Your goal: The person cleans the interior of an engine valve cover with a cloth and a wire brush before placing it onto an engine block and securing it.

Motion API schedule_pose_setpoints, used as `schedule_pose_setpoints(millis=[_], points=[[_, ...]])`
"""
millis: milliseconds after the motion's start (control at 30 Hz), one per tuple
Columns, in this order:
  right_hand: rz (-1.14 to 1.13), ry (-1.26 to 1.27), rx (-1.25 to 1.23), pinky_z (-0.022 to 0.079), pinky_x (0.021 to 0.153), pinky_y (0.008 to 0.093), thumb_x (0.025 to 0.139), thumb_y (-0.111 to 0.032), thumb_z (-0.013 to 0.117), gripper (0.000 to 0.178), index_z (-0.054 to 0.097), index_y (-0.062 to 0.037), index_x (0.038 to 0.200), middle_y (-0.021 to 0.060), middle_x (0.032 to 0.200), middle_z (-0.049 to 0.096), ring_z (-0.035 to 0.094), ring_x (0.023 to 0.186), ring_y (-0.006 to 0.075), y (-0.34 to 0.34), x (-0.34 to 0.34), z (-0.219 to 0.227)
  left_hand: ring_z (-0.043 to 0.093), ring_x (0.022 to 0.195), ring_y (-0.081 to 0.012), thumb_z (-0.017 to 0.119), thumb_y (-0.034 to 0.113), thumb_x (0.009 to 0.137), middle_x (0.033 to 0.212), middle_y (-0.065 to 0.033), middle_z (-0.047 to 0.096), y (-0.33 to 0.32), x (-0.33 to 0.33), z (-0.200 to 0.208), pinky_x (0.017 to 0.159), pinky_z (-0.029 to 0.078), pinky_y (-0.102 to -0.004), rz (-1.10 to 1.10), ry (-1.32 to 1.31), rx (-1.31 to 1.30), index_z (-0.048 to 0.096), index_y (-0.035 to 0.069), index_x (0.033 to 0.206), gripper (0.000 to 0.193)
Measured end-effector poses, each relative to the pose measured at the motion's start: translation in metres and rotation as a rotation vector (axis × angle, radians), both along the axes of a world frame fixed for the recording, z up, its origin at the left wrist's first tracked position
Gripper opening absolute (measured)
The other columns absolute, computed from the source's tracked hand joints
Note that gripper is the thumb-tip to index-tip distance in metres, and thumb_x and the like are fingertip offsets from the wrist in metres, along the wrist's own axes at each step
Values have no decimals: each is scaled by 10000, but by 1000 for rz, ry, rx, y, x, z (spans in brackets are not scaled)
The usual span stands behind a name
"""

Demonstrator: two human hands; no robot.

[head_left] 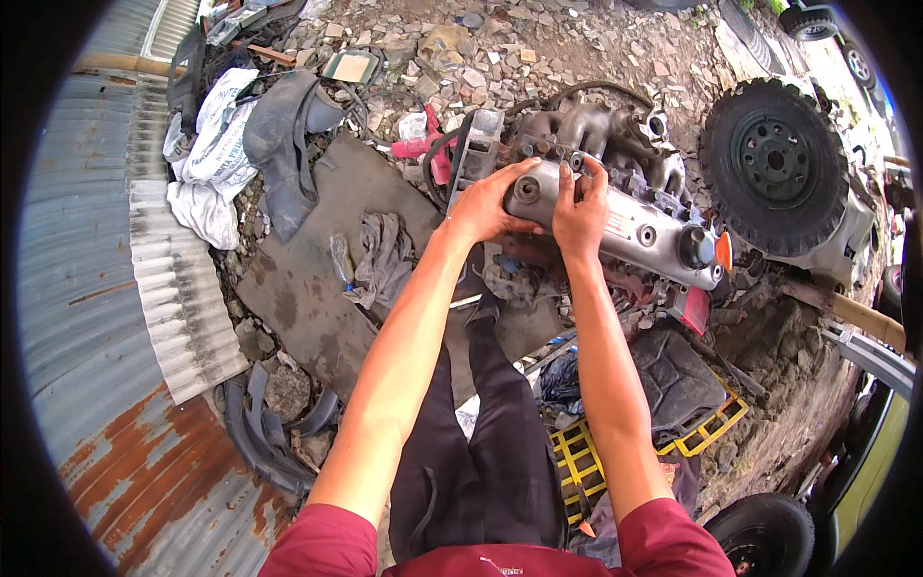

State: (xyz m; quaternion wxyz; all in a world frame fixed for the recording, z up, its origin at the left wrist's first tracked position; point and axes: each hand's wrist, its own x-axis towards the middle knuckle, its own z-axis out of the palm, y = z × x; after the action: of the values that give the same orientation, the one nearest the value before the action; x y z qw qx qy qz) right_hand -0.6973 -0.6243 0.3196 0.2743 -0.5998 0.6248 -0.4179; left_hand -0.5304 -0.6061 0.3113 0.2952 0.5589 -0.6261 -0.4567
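A silver valve cover [623, 229] lies along the top of an engine [601, 130] in front of me, with a black oil filler cap [694, 247] near its right end. My left hand [488, 205] is closed round the cover's left end, thumb on the near side and fingers toward the far side. Across the cover's top reaches my right hand [581, 213], closed on it, with its fingertips at the far edge by the manifold pipes. Whether the cover sits flush on the engine cannot be seen under my hands.
A flat dark board [327, 226] with a grey rag [382, 258] lies on the rubble at left. The right side holds a knobby-tyred wheel [777, 154], a yellow crate [577, 462] and a black plastic panel [673, 380]. Corrugated metal sheeting [87, 288] borders the far left.
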Motion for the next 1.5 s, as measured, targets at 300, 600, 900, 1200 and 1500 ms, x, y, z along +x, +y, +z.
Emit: schedule_pose_setpoints(millis=[300,600,900,1200,1500], points=[[343,103,162,390,540,390,927,-170,704,361,584,-34,1239,96,570,459,452,513,226,11,-7,29,506,1363,-251,930,206,623,1493,-82,515,0,3,-6,1113,444,-387,-37,50,-99,432,181,1506,1014],[566,316,225,499,655,469,914,-190,679,381,554,-67,1253,207,772,667,678,765,390,6,-10,48,532,1337,-274,929,218,622,1475,-101,530,2,4,-5,1091,462,-392,-26,38,-81,428,186,1509,1019],[496,439,110,526,737,500,883,-202,703,339,625,-67,1184,208,899,704,681,855,420,6,2,46,568,1298,-290,908,232,632,1422,-132,575,4,6,-11,1058,480,-402,-12,7,-32,423,224,1513,1006],[557,487,101,533,714,491,862,-224,721,296,656,-33,1078,216,829,701,688,800,410,-5,2,46,565,1294,-298,906,199,640,1433,-107,566,0,6,-8,1048,489,-405,-49,37,-60,419,204,1510,997],[505,700,207,545,671,493,841,-217,731,283,656,23,971,247,783,692,699,752,412,-5,23,58,588,1270,-293,891,165,652,1419,-113,581,3,4,-15,1020,499,-392,-7,67,-154,454,182,1491,947]])
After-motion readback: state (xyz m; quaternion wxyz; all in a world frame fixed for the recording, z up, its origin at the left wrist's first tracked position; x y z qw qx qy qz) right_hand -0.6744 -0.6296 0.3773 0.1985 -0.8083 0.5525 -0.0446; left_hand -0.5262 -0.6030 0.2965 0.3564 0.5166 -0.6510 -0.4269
